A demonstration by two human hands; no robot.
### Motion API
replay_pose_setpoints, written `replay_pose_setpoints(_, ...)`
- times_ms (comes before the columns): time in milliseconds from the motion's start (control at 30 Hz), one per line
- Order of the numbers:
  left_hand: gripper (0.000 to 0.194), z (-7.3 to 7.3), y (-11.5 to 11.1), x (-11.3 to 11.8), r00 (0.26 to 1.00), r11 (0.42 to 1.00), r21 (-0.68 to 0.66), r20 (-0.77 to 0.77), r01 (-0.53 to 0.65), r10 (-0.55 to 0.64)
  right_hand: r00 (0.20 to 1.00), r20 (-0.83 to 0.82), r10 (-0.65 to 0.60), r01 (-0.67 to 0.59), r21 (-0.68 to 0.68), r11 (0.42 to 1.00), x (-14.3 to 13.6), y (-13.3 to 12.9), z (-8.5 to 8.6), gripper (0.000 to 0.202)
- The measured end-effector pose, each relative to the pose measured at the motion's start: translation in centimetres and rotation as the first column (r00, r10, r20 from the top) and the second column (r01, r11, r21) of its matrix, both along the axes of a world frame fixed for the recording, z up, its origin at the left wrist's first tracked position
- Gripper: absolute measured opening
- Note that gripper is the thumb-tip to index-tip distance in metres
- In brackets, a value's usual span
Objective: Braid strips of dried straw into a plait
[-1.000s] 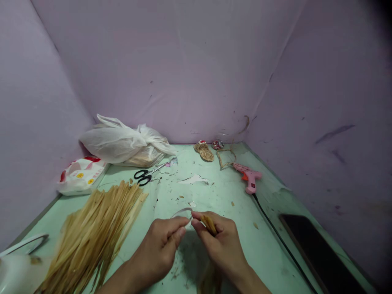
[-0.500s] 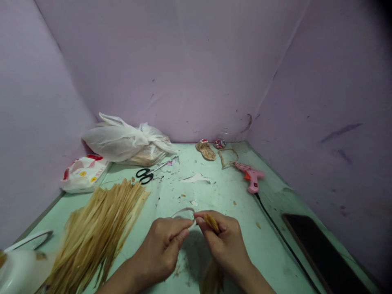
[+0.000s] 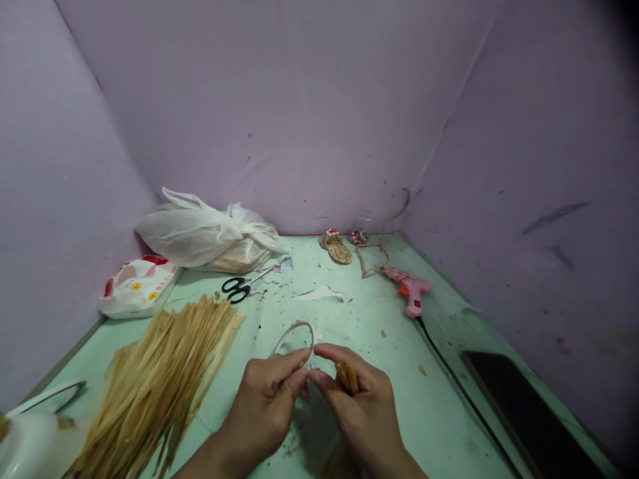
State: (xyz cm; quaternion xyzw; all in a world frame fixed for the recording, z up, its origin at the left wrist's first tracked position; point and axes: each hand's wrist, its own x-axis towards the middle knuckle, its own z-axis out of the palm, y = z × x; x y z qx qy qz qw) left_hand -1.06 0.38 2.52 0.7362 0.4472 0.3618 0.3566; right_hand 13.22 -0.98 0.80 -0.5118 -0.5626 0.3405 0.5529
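A thin white hoop stands up from between my hands, low in the middle of the view. My left hand pinches its lower part between thumb and forefinger. My right hand is closed around a tan dried husk strip, whose end pokes out above the curled fingers and whose lower part hangs blurred beneath. Its thumb and forefinger tips meet the hoop beside the left fingertips. A large bundle of dried husk strips lies to the left of my left hand.
Black-handled scissors, a knotted plastic bag and a tissue pack lie back left. At the back right are a small woven sandal and a pink glue gun, its cord running toward a black phone-like slab.
The hoop has tilted up, so more of its arc shows. The right fingertips have come down a little and closer to the left ones.
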Motion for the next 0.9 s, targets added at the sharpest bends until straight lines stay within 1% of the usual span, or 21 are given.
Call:
replay_pose_setpoints(100,0.025,-0.2,-0.26,0.23,1.0,0.999,0.029,0.024,-0.02,0.019,0.998,-0.056,0.002,0.0,0.038,0.999,-0.14,-0.1,-0.01,0.014)
replay_pose_setpoints(200,0.025,-0.4,-0.45,0.43,0.998,0.997,0.067,0.05,-0.032,0.029,0.997,-0.079,-0.017,0.015,-0.02,1.0,-0.34,-0.32,0.07,0.012)
replay_pose_setpoints(267,0.025,-0.41,-0.47,0.52,0.998,0.997,0.072,0.06,-0.036,0.032,0.995,-0.1,-0.013,0.006,-0.072,0.997,-0.43,-0.41,0.23,0.004)
replay_pose_setpoints(367,0.025,-0.31,-0.39,0.56,0.998,0.997,0.074,0.062,-0.027,0.022,0.991,-0.134,-0.017,-0.002,-0.145,0.989,-0.44,-0.43,0.61,0.015)
replay_pose_setpoints(467,0.025,-0.42,-0.34,0.48,0.997,0.997,0.068,0.066,-0.034,0.029,0.991,-0.133,-0.022,-0.006,-0.204,0.979,-0.31,-0.3,0.94,0.014)
replay_pose_setpoints(533,0.025,-0.59,-0.34,0.42,0.996,0.997,0.062,0.074,-0.054,0.05,0.993,-0.114,-0.01,-0.015,-0.215,0.977,-0.21,-0.17,0.96,0.017)
replay_pose_setpoints(633,0.026,-0.69,-0.37,0.38,0.996,0.997,0.054,0.07,-0.059,0.055,0.996,-0.081,-0.021,0.004,-0.202,0.979,-0.07,0.02,0.69,0.014)
replay_pose_setpoints(733,0.026,-0.57,-0.37,0.39,0.999,0.999,0.045,0.046,-0.03,0.028,0.995,-0.1,0.011,-0.029,-0.18,0.983,0.09,0.16,0.47,0.011)
replay_pose_setpoints(833,0.026,-0.58,-0.36,0.38,0.999,0.999,-0.001,0.032,-0.041,0.041,0.994,-0.087,0.059,-0.066,-0.081,0.995,0.22,0.16,0.55,0.009)
replay_pose_setpoints(900,0.034,-0.71,-0.38,0.33,0.997,0.995,-0.059,0.032,-0.074,0.076,0.995,-0.047,0.087,-0.088,-0.018,0.996,0.24,0.06,0.67,0.011)
